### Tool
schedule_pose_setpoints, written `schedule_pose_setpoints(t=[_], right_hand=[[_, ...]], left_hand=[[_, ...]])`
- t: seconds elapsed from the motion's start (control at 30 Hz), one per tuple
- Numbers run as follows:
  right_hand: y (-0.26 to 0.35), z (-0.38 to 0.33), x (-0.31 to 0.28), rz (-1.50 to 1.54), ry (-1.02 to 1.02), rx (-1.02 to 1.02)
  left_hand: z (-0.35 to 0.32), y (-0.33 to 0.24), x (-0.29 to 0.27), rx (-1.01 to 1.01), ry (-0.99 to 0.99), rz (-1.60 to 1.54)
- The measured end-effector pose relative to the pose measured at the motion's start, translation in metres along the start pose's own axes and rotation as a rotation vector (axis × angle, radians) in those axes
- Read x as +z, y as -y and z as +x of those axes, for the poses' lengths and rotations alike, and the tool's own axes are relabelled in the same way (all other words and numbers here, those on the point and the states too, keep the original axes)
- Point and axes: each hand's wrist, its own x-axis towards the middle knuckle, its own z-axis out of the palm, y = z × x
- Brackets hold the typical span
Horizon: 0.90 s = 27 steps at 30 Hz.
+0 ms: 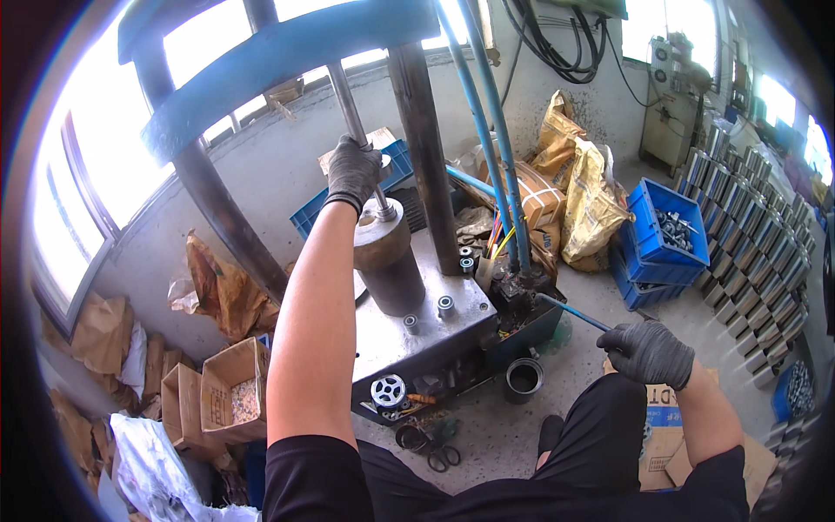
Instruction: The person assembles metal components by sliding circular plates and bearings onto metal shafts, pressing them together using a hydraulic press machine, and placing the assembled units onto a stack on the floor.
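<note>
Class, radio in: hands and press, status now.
Left hand gripping the press rod above the steel cylinder. Right hand on the blue lever. Nothing between.

An open brown cardboard box stands at the lower left on the floor, with small parts inside. Another open carton stands just beside it on its left. Yellow-orange sacks lean against the wall at the upper right, next to a taped brown carton. A flattened cardboard box with blue print lies under the person's right knee.
</note>
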Motion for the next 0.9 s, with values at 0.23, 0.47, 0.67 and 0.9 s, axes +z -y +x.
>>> schedule_pose_setpoints(t=[0.23,0.47,0.67,0.9], right_hand=[[-0.002,-0.004,-0.001,-0.072,0.25,0.071],[-0.009,-0.004,0.001,0.028,0.038,0.0],[-0.002,-0.001,-0.003,-0.044,0.307,0.099],[-0.008,-0.003,-0.001,-0.023,0.316,0.082]], left_hand=[[0.014,0.017,0.002,0.01,0.005,-0.015],[0.013,0.015,0.009,0.046,-0.021,0.065],[-0.002,0.003,-0.002,0.052,-0.037,0.115],[-0.003,0.003,0.0,0.053,-0.042,0.124]])
